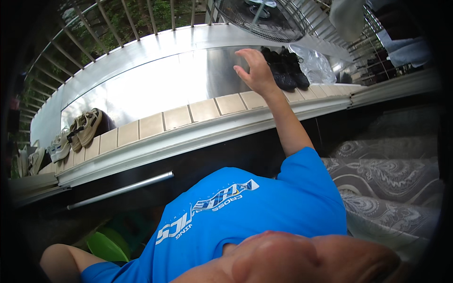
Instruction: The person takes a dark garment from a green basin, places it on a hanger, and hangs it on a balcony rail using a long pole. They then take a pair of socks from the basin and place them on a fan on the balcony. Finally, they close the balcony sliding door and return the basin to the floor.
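Observation:
Out in front, my right hand (255,70) reaches over a shiny metal-sheeted ledge (159,85), its thumb and fingers apart and nothing held in them. Just right of it, partly behind the wrist, stand black shoes (285,69), with clear plastic (315,65) beside them. Whether the hand touches the shoes cannot be told. My left hand is out of view. At the ledge's left part are beige shoes with dark trim (85,129), white shoes (59,145) and another light pair (35,159).
Metal railing bars (129,21) curve along the outer side. A round wire fan guard (262,17) lies at the top. Beige tiles (177,117) and a white window track (198,129) edge the ledge. Nearer are a metal pole (120,191), a green plastic object (108,246) and patterned fabric (385,187).

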Available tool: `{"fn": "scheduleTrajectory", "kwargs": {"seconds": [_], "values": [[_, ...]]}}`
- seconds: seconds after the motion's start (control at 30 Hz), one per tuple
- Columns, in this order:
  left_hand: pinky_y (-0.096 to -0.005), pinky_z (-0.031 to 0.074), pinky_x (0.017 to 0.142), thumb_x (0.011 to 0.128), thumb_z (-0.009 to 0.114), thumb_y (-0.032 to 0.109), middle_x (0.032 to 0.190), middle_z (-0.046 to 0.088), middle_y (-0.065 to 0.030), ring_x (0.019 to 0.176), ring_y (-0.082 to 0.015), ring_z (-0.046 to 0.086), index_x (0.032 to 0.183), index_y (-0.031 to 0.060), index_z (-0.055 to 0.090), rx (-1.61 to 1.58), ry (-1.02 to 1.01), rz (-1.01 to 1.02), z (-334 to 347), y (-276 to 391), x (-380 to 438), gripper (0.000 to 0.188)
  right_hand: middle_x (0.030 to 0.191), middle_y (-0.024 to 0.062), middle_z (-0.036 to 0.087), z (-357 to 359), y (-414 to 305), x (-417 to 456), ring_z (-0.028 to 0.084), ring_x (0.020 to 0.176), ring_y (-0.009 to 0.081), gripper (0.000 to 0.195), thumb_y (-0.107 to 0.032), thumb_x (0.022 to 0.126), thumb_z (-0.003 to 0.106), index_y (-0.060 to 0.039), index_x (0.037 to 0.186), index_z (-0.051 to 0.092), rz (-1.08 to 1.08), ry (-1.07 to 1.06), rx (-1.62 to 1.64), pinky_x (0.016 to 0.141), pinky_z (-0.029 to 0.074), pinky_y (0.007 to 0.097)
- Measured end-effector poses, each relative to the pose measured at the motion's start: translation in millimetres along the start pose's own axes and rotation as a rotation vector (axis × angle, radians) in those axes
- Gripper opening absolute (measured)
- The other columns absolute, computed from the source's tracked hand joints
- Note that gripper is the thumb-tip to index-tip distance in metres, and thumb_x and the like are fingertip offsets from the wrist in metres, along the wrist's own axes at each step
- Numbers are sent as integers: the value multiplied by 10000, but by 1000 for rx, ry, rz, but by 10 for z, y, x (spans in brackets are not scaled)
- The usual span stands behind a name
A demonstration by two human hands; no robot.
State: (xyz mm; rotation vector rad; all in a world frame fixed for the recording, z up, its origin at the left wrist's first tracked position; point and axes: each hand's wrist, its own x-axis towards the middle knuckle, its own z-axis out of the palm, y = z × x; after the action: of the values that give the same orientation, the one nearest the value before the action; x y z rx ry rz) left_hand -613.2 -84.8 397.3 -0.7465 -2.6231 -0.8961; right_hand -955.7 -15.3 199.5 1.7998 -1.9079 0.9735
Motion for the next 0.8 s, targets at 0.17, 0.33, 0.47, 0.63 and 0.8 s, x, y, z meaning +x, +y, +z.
{"fn": "scheduleTrajectory", "kwargs": {"seconds": [0.17,0.33,0.47,0.63,0.8], "values": [[-483,437,885,891,432,462,1269,447,-186,1135,-299,471,1279,62,447,2,-22,-19,42,37,48,558,1009,135,596,77,-140,-477,571,927,282,295,-112,753,667,-17,1019,584,236,-61,185,780,468,349],[-489,430,891,887,429,476,1282,431,-186,1147,-303,459,1286,67,439,27,-19,-45,111,114,52,572,951,117,617,54,-522,-836,600,837,233,228,-126,787,642,-14,982,607,413,-95,381,666,484,293],[-494,425,896,884,426,487,1292,418,-186,1156,-306,450,1292,71,433,57,-4,-39,214,216,67,584,925,125,626,1,-708,-1057,614,836,234,221,-124,795,629,-2,978,607,475,-141,466,686,495,304],[-500,418,902,879,422,501,1305,401,-186,1167,-309,438,1300,76,425,70,1,-58,331,381,105,598,948,124,634,-40,-836,-1201,623,869,226,206,-115,800,628,-7,973,608,496,-206,525,696,503,310],[-506,412,907,875,418,515,1318,385,-186,1179,-313,426,1307,81,417,88,-23,-100,388,535,149,613,935,121,636,-84,-911,-1280,622,863,227,200,-122,797,634,-9,961,610,484,-217,561,685,503,305]]}}
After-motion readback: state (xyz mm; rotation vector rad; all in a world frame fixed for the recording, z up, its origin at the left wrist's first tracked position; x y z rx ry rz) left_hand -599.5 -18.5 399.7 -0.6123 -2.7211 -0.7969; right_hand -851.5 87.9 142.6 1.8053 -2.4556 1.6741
